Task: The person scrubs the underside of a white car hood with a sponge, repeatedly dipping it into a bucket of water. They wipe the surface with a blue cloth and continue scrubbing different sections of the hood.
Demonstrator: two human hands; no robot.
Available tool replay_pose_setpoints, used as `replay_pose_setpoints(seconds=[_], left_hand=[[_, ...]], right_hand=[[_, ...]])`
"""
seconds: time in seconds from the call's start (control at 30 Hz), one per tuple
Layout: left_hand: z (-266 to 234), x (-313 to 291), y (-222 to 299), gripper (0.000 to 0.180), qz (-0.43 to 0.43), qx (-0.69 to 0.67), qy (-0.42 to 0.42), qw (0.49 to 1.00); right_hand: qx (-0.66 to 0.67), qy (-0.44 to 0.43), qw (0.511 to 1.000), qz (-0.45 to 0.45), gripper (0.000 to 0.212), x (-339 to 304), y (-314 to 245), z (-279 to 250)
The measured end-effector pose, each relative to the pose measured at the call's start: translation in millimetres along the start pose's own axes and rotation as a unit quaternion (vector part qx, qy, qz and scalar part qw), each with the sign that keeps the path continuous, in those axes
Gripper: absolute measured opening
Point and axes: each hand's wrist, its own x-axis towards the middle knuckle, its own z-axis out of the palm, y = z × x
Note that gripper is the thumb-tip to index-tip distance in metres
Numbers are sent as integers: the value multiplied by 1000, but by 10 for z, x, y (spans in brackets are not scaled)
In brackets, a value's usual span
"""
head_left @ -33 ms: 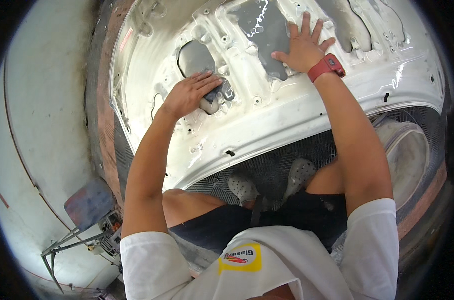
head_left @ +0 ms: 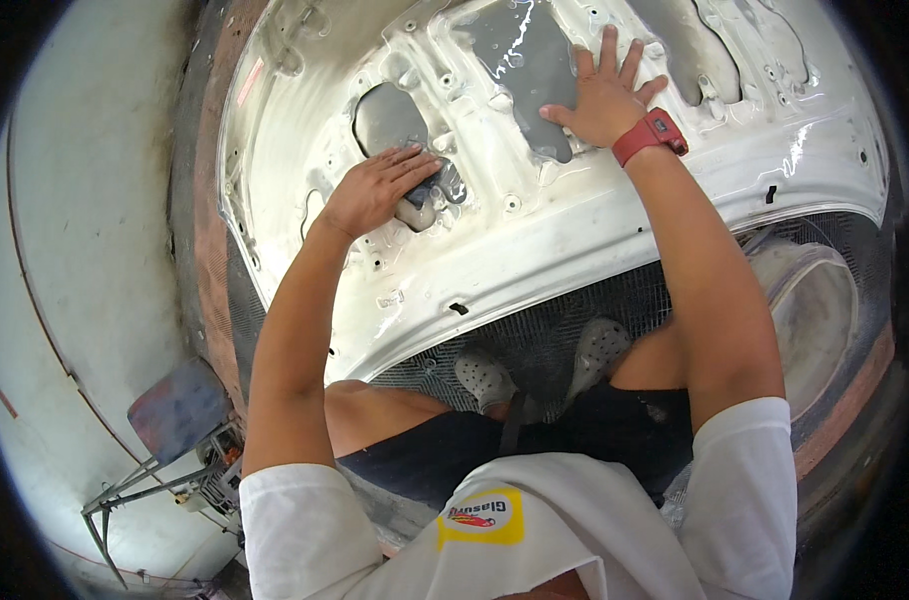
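A large white car hood (head_left: 575,215) lies with its ribbed underside up, its surface wet and shiny. My left hand (head_left: 375,185) rests flat on it, fingers stretched out beside a grey cut-out area (head_left: 390,115). Below those fingers shows a dark patch (head_left: 420,193); whether it is a loose sheet or part of the hood, I cannot tell. Farther right, my right hand (head_left: 612,100) is spread wide with its palm down on the hood, the thumb over a larger grey recess (head_left: 520,60). A red watch (head_left: 652,137) circles that wrist.
Dark ribbed matting (head_left: 535,325) lies underfoot, where I wear grey clogs (head_left: 485,380). At right stands a round, whitish tub-like thing (head_left: 825,300). A metal-framed machine (head_left: 210,460) with a dark panel is at lower left, by a pale wall (head_left: 85,230).
Both hands and the hood appear shifted very slightly left in the picture. Each hand keeps its place on the hood.
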Motion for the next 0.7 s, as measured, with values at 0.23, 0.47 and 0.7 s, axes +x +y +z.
replay_pose_setpoints(seconds=[0.23,0.47,0.7], left_hand=[[-24,-201,-568,65,-89,72,46,992],[142,800,152,67,-387,-75,135,909],[-238,217,-280,39,-414,-473,31,777]], right_hand=[[9,-24,1000,4,112,50,-31,-54],[-7,-44,999,13,110,54,-20,-141],[-8,-42,999,20,110,41,-36,-126]])
